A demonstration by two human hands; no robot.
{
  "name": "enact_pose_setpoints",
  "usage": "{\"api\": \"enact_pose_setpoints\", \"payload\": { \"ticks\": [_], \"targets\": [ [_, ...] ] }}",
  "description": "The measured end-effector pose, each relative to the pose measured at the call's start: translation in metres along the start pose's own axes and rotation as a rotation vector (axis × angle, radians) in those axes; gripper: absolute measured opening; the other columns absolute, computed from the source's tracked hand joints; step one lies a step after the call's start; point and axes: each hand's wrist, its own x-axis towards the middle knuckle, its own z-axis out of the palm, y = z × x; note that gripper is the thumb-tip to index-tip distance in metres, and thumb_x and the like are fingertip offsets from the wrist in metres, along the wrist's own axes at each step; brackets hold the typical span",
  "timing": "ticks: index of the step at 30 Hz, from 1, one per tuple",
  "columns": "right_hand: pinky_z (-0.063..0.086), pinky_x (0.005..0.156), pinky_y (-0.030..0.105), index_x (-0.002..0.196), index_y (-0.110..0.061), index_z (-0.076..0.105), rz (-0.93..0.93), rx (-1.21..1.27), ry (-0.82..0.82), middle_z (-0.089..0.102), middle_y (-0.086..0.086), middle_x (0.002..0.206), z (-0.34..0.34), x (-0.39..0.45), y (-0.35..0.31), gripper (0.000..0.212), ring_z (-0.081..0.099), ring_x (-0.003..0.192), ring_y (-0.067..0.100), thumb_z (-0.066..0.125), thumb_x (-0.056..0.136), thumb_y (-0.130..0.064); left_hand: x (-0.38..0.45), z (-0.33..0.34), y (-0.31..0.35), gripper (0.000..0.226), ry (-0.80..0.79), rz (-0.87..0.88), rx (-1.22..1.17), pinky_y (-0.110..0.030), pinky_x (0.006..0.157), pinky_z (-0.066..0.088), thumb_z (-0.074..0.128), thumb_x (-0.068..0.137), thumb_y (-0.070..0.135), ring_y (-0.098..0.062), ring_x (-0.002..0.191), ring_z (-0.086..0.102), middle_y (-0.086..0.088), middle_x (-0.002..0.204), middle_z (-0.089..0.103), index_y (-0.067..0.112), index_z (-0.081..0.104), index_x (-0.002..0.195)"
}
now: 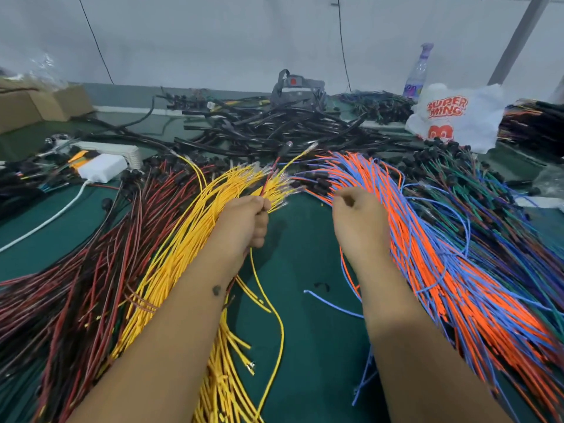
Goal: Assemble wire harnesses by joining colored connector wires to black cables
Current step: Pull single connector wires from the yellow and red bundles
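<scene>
The left hand (244,218) is pinching yellow and red wires (265,190) pointing away toward the black cables (274,126), while the right hand (360,221), nearer the orange and blue wires (427,239), is curling over them, grasp unclear.

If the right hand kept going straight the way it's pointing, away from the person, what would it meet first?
Most likely the orange and blue wires fanned just beyond the right hand, which already rests against that bundle; the black cables lie farther on. Depth is hard to judge.

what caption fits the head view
Left hand pinches wires from the yellow bundle; right hand reaches the orange-blue bundle.
</scene>
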Motion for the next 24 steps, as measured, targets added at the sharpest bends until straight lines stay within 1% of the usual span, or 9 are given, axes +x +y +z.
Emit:
{"api": "enact_pose_setpoints", "payload": {
  "ticks": [2,5,7,10,14,17,20,22,24],
  "targets": [
    [0.048,0.078,0.039,0.097,-0.007,0.070,-0.053,-0.189,-0.031,0.069,0.015,0.098,-0.002,0.000,0.000,0.023,0.060,0.096,0.034,0.050,0.088,-0.014,0.001,-0.001,0.001,0.035,0.014,-0.019,-0.049,-0.010,0.035,0.015,0.030,0.103,0.011,-0.004,0.030,0.019,0.009,0.039,0.026,0.013,0.046,0.072],
    [0.040,0.092,0.039,0.115,0.000,0.059,-0.130,-0.513,-0.170,0.056,0.021,0.121,0.001,0.000,-0.001,0.030,0.048,0.117,0.037,0.050,0.090,-0.015,0.002,-0.002,0.002,0.034,0.028,-0.064,-0.105,-0.009,0.036,0.013,0.030,0.103,0.014,-0.005,0.029,0.017,0.008,0.039,0.024,0.013,0.045,0.072],
    [0.040,0.092,0.039,0.118,-0.002,0.055,-0.150,-0.616,-0.189,0.053,0.019,0.125,0.002,0.000,-0.002,0.030,0.046,0.119,0.037,0.051,0.091,-0.014,0.003,-0.002,0.004,0.031,0.038,-0.071,-0.126,-0.010,0.036,0.013,0.033,0.102,0.017,-0.006,0.029,0.016,0.008,0.040,0.023,0.013,0.047,0.074],
    [0.046,0.085,0.038,0.112,-0.006,0.060,-0.138,-0.665,-0.185,0.059,0.017,0.118,0.003,-0.001,-0.001,0.022,0.053,0.114,0.037,0.055,0.094,-0.017,-0.001,-0.003,0.004,0.024,0.037,-0.036,-0.118,-0.013,0.036,0.013,0.042,0.100,0.024,-0.007,0.032,0.015,0.008,0.042,0.022,0.015,0.052,0.080],
    [0.039,0.069,0.033,0.098,-0.014,0.062,-0.125,-0.597,-0.108,0.067,0.012,0.102,0.004,-0.004,0.001,0.014,0.061,0.098,0.036,0.052,0.096,-0.024,-0.005,-0.003,0.002,0.026,0.035,0.057,-0.052,-0.016,0.037,0.017,0.044,0.102,0.022,-0.008,0.037,0.018,0.009,0.045,0.025,0.013,0.060,0.083],
    [0.030,0.059,0.033,0.090,-0.015,0.059,-0.106,-0.340,0.167,0.063,0.007,0.083,0.001,-0.007,-0.005,0.014,0.050,0.073,0.033,0.047,0.095,-0.021,-0.004,-0.003,0.001,0.029,0.052,0.055,-0.054,-0.017,0.037,0.016,0.042,0.103,0.022,-0.006,0.039,0.019,0.009,0.047,0.025,0.012,0.058,0.081],
    [0.035,0.056,0.037,0.091,-0.017,0.058,-0.143,-0.076,0.330,0.064,0.006,0.076,-0.003,-0.015,-0.019,0.010,0.052,0.068,0.033,0.051,0.094,-0.022,-0.004,-0.001,-0.001,0.031,0.071,0.069,-0.081,-0.016,0.037,0.020,0.039,0.104,0.019,-0.006,0.037,0.024,0.008,0.044,0.032,0.012,0.054,0.078],
    [0.040,0.056,0.040,0.091,-0.017,0.056,-0.275,-0.073,0.274,0.063,0.007,0.070,0.000,-0.025,-0.027,0.008,0.056,0.067,0.036,0.052,0.095,-0.023,-0.007,0.002,-0.001,0.030,0.093,0.091,-0.098,-0.017,0.037,0.034,0.038,0.104,0.018,-0.011,0.038,0.041,0.004,0.044,0.047,0.012,0.053,0.079],
    [0.036,0.052,0.039,0.093,-0.018,0.053,-0.431,-0.200,0.102,0.064,0.010,0.070,0.009,-0.037,-0.033,0.008,0.059,0.068,0.039,0.051,0.094,-0.026,-0.010,0.007,0.000,0.029,0.071,0.103,-0.159,-0.018,0.042,0.047,0.037,0.104,0.017,-0.013,0.043,0.058,0.000,0.051,0.060,0.010,0.054,0.081]
  ]
}}
